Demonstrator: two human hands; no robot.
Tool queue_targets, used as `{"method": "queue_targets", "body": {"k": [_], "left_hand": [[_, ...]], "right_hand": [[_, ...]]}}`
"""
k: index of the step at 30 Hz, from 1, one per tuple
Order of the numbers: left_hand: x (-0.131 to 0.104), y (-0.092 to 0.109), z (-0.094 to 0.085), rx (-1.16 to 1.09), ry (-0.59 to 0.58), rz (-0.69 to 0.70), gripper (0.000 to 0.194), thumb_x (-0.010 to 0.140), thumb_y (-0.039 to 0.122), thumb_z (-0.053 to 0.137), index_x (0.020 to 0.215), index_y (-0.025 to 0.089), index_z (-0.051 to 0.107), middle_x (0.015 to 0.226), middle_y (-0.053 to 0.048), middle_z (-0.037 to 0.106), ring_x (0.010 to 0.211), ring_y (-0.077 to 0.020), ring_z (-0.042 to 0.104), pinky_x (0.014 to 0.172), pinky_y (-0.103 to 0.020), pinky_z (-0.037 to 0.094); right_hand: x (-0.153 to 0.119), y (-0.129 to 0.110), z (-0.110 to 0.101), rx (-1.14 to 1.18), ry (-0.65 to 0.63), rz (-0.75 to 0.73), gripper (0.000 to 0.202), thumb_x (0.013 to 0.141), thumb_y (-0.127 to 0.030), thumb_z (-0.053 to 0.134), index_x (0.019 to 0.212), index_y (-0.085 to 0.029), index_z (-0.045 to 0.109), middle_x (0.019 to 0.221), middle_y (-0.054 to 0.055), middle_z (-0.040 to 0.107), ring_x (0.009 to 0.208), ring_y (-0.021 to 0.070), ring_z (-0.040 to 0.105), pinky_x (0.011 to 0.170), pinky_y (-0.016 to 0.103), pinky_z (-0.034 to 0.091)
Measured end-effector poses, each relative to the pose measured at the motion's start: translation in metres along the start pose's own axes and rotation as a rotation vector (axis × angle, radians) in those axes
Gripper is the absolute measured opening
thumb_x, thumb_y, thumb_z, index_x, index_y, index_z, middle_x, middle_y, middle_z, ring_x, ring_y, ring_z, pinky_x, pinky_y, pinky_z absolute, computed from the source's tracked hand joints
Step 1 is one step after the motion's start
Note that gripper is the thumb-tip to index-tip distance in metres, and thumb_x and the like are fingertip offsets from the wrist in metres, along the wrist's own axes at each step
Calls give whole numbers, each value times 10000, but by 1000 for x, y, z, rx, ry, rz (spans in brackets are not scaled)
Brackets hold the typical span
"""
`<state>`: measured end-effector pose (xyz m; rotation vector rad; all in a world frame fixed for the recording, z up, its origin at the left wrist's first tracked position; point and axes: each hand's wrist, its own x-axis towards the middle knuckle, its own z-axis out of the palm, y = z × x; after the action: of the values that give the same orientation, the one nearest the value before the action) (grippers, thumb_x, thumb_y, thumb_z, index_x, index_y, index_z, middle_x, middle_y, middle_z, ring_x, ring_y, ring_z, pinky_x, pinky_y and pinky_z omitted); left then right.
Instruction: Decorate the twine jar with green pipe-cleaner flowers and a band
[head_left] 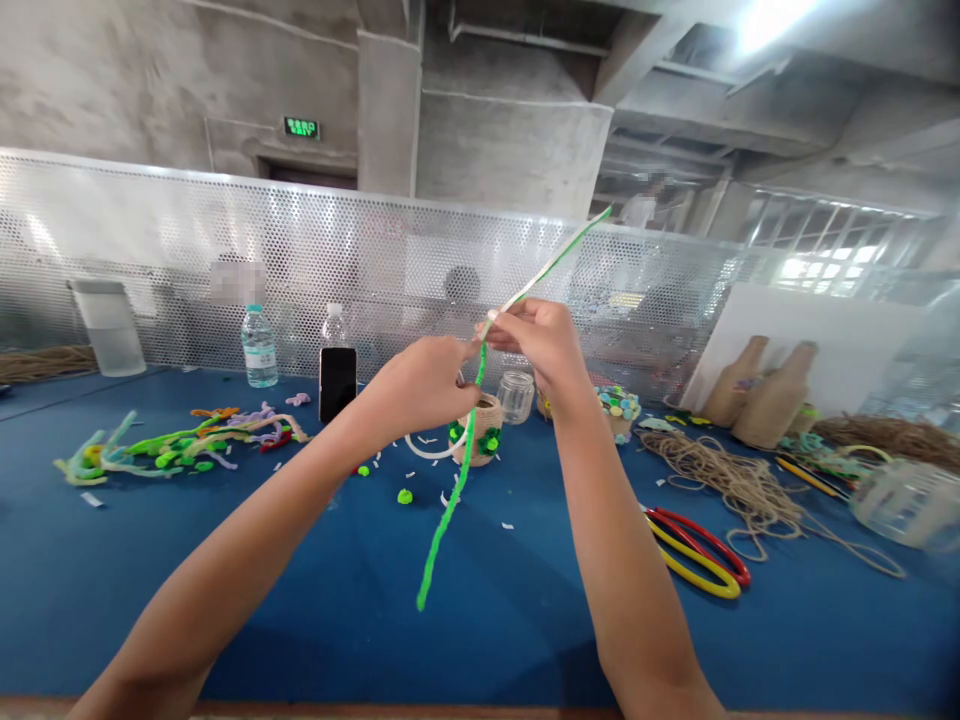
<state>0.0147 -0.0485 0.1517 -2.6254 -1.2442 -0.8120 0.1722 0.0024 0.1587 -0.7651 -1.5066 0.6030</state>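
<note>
A bright green pipe cleaner (pixel 457 480) hangs upright in front of me, its lower end free above the table. Pinched on it near the middle is my left hand (pixel 431 380), with its fingertips close to those of my right hand (pixel 544 335). My right hand grips the upper part, where a pale strip (pixel 551 262) runs along the green up to the tip. A thin white strip (pixel 431 455) curls below my left hand; where it begins is hidden. Behind stands a twine-wrapped jar (pixel 489 425) with green tufts, partly covered by the pipe cleaner.
Coloured pipe cleaners (pixel 180 440) lie to the left, near a water bottle (pixel 260 345) and a phone (pixel 337 383). At right are red-and-yellow-handled scissors (pixel 701 555), loose twine (pixel 720 470), wrapped bottles (pixel 776 395) and a glass jar (pixel 900 500). A perforated metal screen (pixel 322 260) stands behind.
</note>
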Motion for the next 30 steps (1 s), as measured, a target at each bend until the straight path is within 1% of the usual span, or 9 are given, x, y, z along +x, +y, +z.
{"method": "queue_targets", "body": {"k": [3,6,9,13,16,19,25,26,30], "left_hand": [[1,-7,-9,-95,-27,0,479,717,191,434,1173,138,572,551,14,542,448,-87,397,451,-214,283],[0,-15,-19,-88,-52,-42,510,744,217,421,1240,199,535,528,29,530,422,-84,380,445,-211,282],[-3,-21,-25,33,-91,-25,520,768,225,412,1281,256,491,522,27,530,421,-92,398,459,-216,282],[-4,-21,-26,218,-182,22,530,784,214,410,1305,304,451,598,1,599,481,-127,487,525,-238,315],[-2,-20,-23,269,-198,28,499,807,244,402,1301,286,457,597,-16,603,500,-150,517,523,-250,316],[-3,-19,-21,279,-194,49,489,817,276,408,1304,273,446,598,-21,601,501,-155,522,497,-250,297],[-6,-14,-19,347,-125,98,637,785,256,424,1400,236,261,607,-19,593,502,-160,501,469,-248,259],[-6,-13,-19,357,-121,107,642,777,243,423,1398,230,264,586,-14,580,483,-155,485,466,-249,251],[-7,-8,-19,394,-144,108,559,758,214,408,1316,196,417,511,-13,528,450,-150,448,458,-258,233]], "right_hand": [[1,0,-1,-3,-25,-6,118,742,-228,625,690,-148,554,704,75,677,638,176,670,666,334,564],[4,2,-2,-46,-66,-40,124,736,-239,636,692,-153,558,679,60,673,633,177,669,652,329,564],[5,5,-3,-93,-105,-87,122,738,-251,641,702,-158,572,658,45,672,633,172,668,635,311,568],[5,7,-3,-154,-181,-183,118,743,-261,638,741,-147,607,728,66,689,704,187,674,674,313,570],[5,7,-1,-180,-182,-191,122,740,-256,638,746,-136,614,726,74,685,707,195,672,676,322,573],[6,8,-1,-161,-138,-133,94,739,-235,632,750,-145,606,683,51,677,675,183,672,659,314,578],[8,9,-1,-115,-70,-56,98,726,-236,637,751,-157,586,669,40,675,663,179,675,641,303,579],[8,9,-1,-111,-72,-55,101,724,-237,639,749,-156,585,674,42,678,663,179,675,639,302,579],[5,5,0,-70,-90,-44,102,718,-230,645,737,-154,579,669,43,676,652,179,675,636,306,578]]}}
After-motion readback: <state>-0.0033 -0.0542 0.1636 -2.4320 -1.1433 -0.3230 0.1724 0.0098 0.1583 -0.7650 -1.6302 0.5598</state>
